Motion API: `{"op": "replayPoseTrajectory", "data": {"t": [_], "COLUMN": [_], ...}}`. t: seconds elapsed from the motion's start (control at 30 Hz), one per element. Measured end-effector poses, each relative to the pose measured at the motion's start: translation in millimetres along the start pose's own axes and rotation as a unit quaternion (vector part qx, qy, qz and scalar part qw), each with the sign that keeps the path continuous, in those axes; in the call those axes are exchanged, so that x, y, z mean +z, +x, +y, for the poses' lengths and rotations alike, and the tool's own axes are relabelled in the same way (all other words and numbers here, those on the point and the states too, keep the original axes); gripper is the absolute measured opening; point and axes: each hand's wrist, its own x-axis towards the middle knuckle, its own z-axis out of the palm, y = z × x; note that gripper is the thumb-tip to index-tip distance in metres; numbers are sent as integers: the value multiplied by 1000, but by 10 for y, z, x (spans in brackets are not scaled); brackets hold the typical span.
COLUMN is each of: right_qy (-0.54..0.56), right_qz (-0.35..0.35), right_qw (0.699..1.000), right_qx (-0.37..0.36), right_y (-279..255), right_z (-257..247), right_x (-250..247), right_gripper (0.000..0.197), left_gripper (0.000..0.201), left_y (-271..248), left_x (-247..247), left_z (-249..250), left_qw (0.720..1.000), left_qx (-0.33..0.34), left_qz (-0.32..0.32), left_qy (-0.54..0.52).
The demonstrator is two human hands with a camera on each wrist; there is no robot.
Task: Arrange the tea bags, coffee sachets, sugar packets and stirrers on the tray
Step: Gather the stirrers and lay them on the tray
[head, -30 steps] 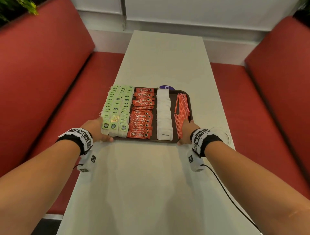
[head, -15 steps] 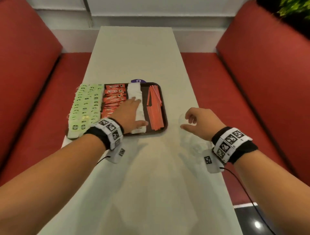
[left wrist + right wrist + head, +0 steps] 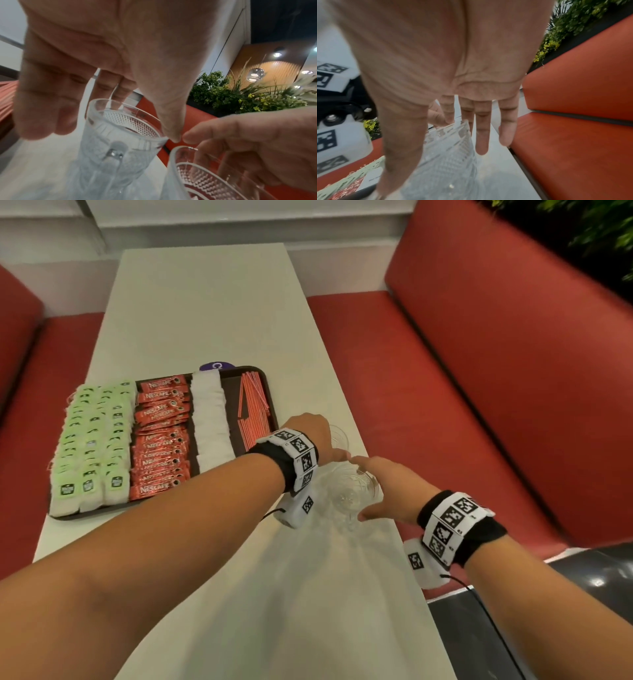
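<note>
**Head view.** Tray [image 3: 269,395], dark, on the left half of the pale surface [image 3: 205,302]. I log four lanes on it, left to right:
- tea bags [image 3: 92,446], pale green, overlapping in three columns, the outer one overhanging the tray's left edge
- coffee sachets [image 3: 161,440], red, stacked crosswise
- sugar packets [image 3: 210,419], white, in one column
- stirrers [image 3: 251,409], red, loosely bundled lengthwise

Two clear glasses stand just right of the tray. My left hand [image 3: 317,433] is over the far glass [image 3: 339,436]. My right hand [image 3: 394,491] is at the near glass [image 3: 349,494], its grip spread.

**Left wrist view.** This is the only view showing that the far glass [image 3: 120,135] has a handle and a diamond-cut wall. The left hand [image 3: 102,47] is above its rim, grip spread, fingers beyond the rim and thumb on the near side. I cannot tell whether it touches the glass. The tray is hidden here, apart from a blurred strip of stirrers at the left edge.

**Right wrist view.** The right hand [image 3: 436,54] has its fingers straight and pointing down past the near glass [image 3: 450,155], with the thumb alongside it. The picture is too blurred to show whether they touch. A tray corner with tea bags [image 3: 351,180] shows at lower left.
</note>
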Motion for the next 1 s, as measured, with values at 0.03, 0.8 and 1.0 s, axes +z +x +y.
{"op": "replayPoseTrajectory", "data": {"t": [0.03, 0.8, 1.0], "right_qy": [3, 27, 37], "right_qz": [1, 119, 125], "right_qw": [1000, 992, 991], "right_qx": [-5, 22, 23], "right_y": [15, 1352, 1575], "right_z": [-2, -500, -683], "right_x": [12, -134, -114], "right_gripper": [108, 103, 104], "left_gripper": [64, 94, 97], "left_y": [0, 1317, 1502], "left_x": [-14, -465, -468], "left_z": [10, -1110, -1323], "left_qw": [1000, 991, 985], "left_qx": [2, 76, 75], "left_qz": [-3, 37, 59], "left_qy": [6, -105, -145]}}
